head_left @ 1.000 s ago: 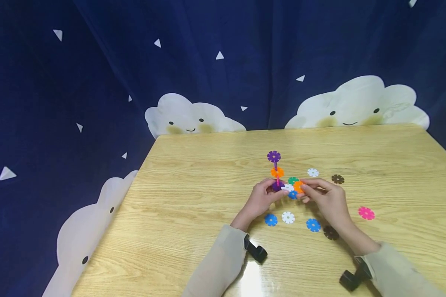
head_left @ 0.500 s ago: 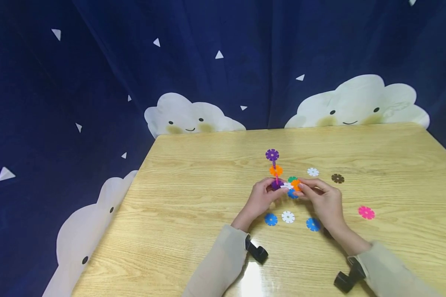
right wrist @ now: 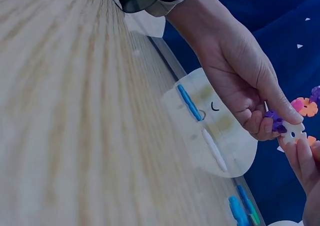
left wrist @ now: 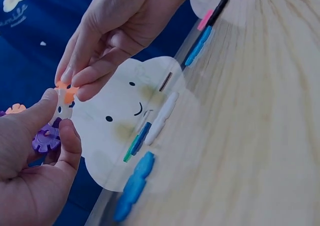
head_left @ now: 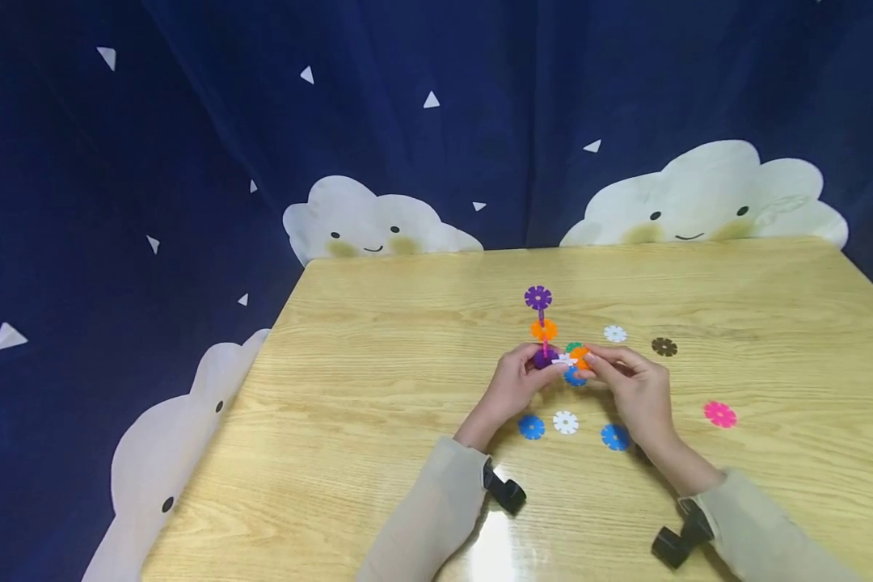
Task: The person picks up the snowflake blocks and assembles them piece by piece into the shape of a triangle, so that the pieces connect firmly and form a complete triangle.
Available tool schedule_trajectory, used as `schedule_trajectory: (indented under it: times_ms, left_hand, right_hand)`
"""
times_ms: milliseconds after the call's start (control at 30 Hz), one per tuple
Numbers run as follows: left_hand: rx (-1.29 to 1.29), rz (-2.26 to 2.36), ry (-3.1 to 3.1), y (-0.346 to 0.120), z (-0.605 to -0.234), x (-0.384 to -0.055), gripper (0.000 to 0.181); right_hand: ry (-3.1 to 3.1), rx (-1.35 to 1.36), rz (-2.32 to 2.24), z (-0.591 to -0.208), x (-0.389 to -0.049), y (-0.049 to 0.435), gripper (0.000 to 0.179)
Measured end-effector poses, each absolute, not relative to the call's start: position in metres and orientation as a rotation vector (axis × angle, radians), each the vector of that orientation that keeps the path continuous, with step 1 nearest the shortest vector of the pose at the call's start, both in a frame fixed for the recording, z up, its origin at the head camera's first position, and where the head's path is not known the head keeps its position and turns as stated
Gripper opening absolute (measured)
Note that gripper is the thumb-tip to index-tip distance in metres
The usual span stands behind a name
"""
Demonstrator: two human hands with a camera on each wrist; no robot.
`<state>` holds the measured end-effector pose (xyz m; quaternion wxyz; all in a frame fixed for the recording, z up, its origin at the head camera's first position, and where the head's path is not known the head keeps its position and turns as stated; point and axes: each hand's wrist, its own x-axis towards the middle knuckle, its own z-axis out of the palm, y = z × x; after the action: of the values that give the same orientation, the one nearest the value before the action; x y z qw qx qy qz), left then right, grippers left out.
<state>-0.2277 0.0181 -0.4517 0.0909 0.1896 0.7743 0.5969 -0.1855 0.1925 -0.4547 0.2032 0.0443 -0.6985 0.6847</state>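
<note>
My left hand (head_left: 511,384) grips a chain of slotted plastic snowflake discs by its lower purple disc (head_left: 545,359). Above it rise a pink piece (head_left: 545,347), an orange disc (head_left: 544,330) and, at the top, a purple disc (head_left: 538,297). A white disc (left wrist: 61,108) joins the lower purple one and sits near my left thumb. My right hand (head_left: 636,392) pinches another orange disc (head_left: 580,359) between thumb and fingers, right at the white disc's edge. In the left wrist view, fingers partly cover this orange disc (left wrist: 66,91).
Loose discs lie on the wooden table (head_left: 378,339): green (head_left: 574,347) and blue (head_left: 575,377) below the hands, blue (head_left: 531,427), white (head_left: 565,422) and blue (head_left: 614,437) in front. White (head_left: 614,333), brown (head_left: 664,347) and pink (head_left: 720,415) discs lie rightward.
My right hand has moved slightly left, bringing the orange disc closer against the white one. The white disc now appears more edge-on. My left hand has stayed nearly in place.
</note>
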Motion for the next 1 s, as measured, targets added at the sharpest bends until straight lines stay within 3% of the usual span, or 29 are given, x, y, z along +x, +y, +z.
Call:
schedule_trajectory:
  times_ms: [467,700,1000]
  left_hand:
    - [0.518,1.808,2.248,0.0163,-0.4527,-0.2312,0.033]
    - [0.487,1.792,2.212,0.0159,-0.4529,-0.2314,0.033]
    - [0.502,1.758,2.19,0.0142,-0.4551,-0.2335,0.034]
  right_hand:
    - [-2.117,0.156,1.824,-0.4519,-0.1867,0.1981,0.027]
    - [-2.215,0.066,1.664,-0.4506,-0.1857,0.1999,0.019]
    - [-2.175,0.137,1.678,-0.4527,-0.1843,0.1984,0.016]
